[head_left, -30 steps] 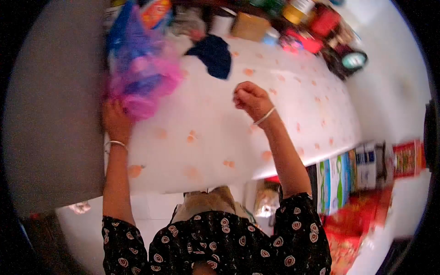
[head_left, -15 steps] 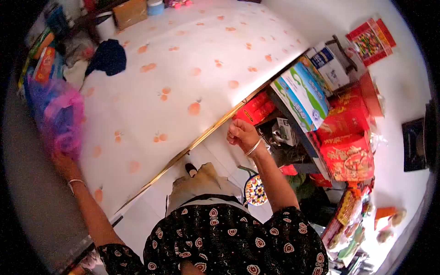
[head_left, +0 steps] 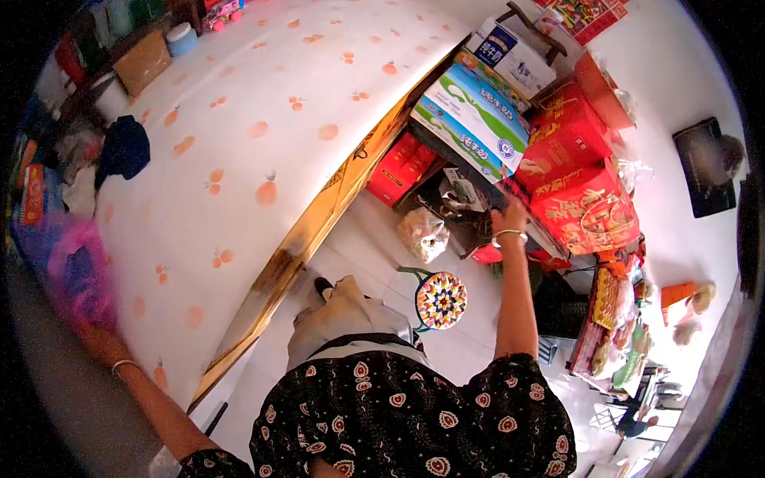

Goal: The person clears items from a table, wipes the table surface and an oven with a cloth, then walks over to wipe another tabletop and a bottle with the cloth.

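My left hand (head_left: 103, 347) is at the far left, its fingers closed on the lower end of a pink-purple plastic bag (head_left: 86, 267). Part of those fingers is dim and blurred. On the other side, my right hand (head_left: 510, 217) reaches to the edge of a dark shelf (head_left: 458, 146), fingers stretched out and nothing visible in them. Right beside it stands a red gift box (head_left: 586, 209). A blue, green and white milk carton (head_left: 476, 115) sits on the shelf top just beyond that hand.
A bed or table with a fruit-patterned white cover (head_left: 239, 143) fills the left, edged by a yellow wooden rail (head_left: 319, 215). On the floor side are a round patterned stool (head_left: 441, 300) and a tied plastic bag (head_left: 423, 235). Dark blue cloth (head_left: 124, 148) lies at upper left.
The view has turned right. My right hand has gone from a closed pose over the floor gap to the shelf edge, its fingers now extended. My left hand stays at the pink-purple bag.
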Demonstrator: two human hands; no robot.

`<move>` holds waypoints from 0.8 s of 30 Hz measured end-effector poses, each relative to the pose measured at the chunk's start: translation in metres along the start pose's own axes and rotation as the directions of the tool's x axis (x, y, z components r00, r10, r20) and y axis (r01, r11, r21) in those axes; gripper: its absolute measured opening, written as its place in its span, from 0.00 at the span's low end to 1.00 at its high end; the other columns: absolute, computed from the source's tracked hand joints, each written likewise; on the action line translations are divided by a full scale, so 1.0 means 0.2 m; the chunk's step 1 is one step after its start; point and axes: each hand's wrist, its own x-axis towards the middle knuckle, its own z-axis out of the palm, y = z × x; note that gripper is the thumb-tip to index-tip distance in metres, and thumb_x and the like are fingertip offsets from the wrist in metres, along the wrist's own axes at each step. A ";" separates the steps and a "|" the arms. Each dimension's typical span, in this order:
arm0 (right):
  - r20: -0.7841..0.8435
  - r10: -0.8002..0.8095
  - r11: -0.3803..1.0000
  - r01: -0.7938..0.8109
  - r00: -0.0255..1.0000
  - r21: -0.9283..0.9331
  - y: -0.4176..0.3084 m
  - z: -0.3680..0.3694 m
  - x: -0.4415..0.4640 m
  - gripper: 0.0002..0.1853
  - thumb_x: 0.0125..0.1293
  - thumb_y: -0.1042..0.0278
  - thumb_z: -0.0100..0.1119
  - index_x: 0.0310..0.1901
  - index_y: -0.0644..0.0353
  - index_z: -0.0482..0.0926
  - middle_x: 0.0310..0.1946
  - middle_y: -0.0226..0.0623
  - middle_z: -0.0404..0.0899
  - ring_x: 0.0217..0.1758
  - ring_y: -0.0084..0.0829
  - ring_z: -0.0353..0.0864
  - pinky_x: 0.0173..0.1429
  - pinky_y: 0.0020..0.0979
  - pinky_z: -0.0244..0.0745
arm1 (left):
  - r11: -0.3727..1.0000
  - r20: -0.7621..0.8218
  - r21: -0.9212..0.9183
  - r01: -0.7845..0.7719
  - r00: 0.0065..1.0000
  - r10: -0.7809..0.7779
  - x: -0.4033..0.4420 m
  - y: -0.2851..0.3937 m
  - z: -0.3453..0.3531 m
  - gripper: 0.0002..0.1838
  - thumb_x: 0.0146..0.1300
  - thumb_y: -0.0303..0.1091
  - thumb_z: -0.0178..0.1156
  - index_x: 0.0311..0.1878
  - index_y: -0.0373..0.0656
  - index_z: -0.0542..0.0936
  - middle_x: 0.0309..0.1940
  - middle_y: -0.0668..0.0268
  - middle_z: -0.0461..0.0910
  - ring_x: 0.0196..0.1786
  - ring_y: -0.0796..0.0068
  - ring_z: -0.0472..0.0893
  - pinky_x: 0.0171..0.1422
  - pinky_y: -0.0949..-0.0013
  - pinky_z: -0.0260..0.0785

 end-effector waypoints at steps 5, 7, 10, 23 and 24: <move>0.154 0.158 0.986 -0.147 0.975 -0.081 -0.32 -0.20 0.00 0.25 0.54 0.55 0.65 0.54 0.55 0.78 0.49 0.48 0.79 0.50 0.46 0.79 0.57 0.46 0.72 | 0.976 0.326 0.213 0.043 0.939 -0.113 0.03 0.11 -0.24 0.22 0.69 0.40 0.48 0.63 0.42 0.70 0.60 0.53 0.71 0.61 0.55 0.72 0.62 0.53 0.66; 0.082 0.045 0.906 -0.075 0.996 0.416 -0.46 -0.05 -0.04 0.17 0.57 0.52 0.63 0.32 0.60 0.79 0.30 0.45 0.81 0.36 0.33 0.81 0.42 0.35 0.72 | 0.980 0.240 0.057 0.188 0.951 -0.197 -0.02 0.14 -0.36 0.22 0.69 0.40 0.47 0.62 0.40 0.69 0.60 0.51 0.71 0.61 0.53 0.71 0.63 0.53 0.65; -0.118 -0.461 0.719 0.448 0.879 0.530 -0.80 0.05 0.09 0.22 0.62 0.68 0.58 0.58 0.60 0.74 0.62 0.50 0.69 0.64 0.44 0.70 0.67 0.40 0.62 | 0.903 0.145 -0.269 0.335 0.941 -0.306 0.00 0.26 -0.55 0.21 0.70 0.40 0.46 0.61 0.38 0.69 0.59 0.49 0.70 0.62 0.50 0.69 0.64 0.53 0.63; -0.285 -0.956 -0.103 0.827 0.072 0.553 -3.21 0.02 -0.09 0.39 0.59 0.36 0.55 0.69 0.44 0.62 0.74 0.43 0.48 0.75 0.55 0.43 0.72 0.58 0.41 | 0.581 0.272 -0.540 0.608 0.780 -0.563 0.01 0.52 -0.96 0.20 0.72 0.39 0.44 0.56 0.31 0.68 0.56 0.45 0.69 0.60 0.46 0.67 0.65 0.53 0.56; -0.194 -0.979 -0.054 0.836 0.064 0.545 -3.36 0.09 -0.12 0.40 0.59 0.33 0.52 0.70 0.43 0.61 0.74 0.41 0.47 0.75 0.55 0.41 0.72 0.60 0.40 | 0.720 0.189 -0.415 0.556 0.827 -0.530 -0.02 0.52 -0.87 0.21 0.72 0.40 0.44 0.56 0.31 0.68 0.56 0.45 0.69 0.60 0.47 0.67 0.66 0.54 0.55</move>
